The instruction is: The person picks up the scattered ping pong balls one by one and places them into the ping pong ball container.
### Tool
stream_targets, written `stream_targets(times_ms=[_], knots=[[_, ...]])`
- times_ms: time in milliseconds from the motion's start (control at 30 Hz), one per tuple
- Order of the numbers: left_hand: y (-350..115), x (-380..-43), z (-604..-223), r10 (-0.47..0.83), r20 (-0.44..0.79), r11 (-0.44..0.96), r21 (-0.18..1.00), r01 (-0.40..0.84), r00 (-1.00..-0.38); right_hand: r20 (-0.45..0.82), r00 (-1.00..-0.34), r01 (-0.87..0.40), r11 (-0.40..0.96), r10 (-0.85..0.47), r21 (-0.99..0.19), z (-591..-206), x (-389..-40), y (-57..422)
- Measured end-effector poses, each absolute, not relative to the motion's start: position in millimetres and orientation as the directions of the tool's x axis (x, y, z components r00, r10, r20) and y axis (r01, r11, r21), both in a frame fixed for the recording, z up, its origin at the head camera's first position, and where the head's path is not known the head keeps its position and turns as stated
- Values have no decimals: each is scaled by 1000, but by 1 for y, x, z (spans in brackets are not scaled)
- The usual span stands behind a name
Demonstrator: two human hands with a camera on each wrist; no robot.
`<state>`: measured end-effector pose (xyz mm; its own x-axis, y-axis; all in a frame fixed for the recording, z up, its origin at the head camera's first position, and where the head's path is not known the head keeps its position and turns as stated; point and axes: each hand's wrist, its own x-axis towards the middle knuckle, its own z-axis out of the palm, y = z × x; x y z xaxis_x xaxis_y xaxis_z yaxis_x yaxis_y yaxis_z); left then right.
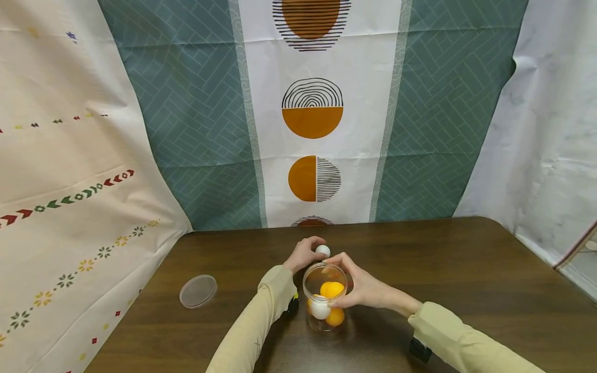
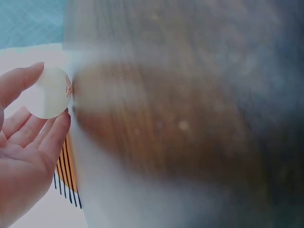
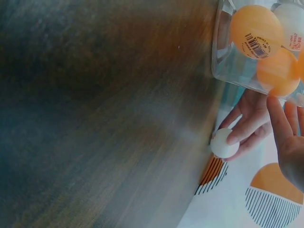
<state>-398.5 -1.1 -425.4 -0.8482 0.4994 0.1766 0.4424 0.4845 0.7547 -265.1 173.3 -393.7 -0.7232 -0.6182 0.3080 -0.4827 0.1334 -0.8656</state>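
My left hand [image 1: 302, 254] pinches a white ping-pong ball [image 1: 323, 251] between thumb and fingers, just beyond a clear plastic jar [image 1: 313, 324]. Red print shows on that ball [image 2: 53, 93] in the left wrist view. The jar stands upright on the table with its mouth uncovered. My right hand [image 1: 368, 288] grips it near the top, thumb on the near side and fingers on the far side. Inside lie several orange ping-pong balls [image 1: 335, 317] and a white one [image 1: 320, 310]. In the right wrist view, one orange ball [image 3: 256, 31] shows a printed barcode.
A round, translucent lid [image 1: 198, 291] lies flat on the brown wooden table [image 1: 448, 280], left of the jar. Patterned cloth [image 1: 200, 129] hangs along the table's back edge, with more cloth [image 1: 84, 217] at the left and white cloth [image 1: 550, 155] at the right.
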Motion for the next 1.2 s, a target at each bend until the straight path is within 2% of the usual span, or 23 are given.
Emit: stream_targets(times_ms=[767, 1200], knots=[[-14, -391, -412, 472, 171, 491, 764, 419, -865, 309, -727, -488, 146, -613, -861, -392, -263, 172], [-22, -392, -409, 482, 206, 479, 752, 453, -852, 317, -727, -501, 154, -609, -852, -394, -264, 172]])
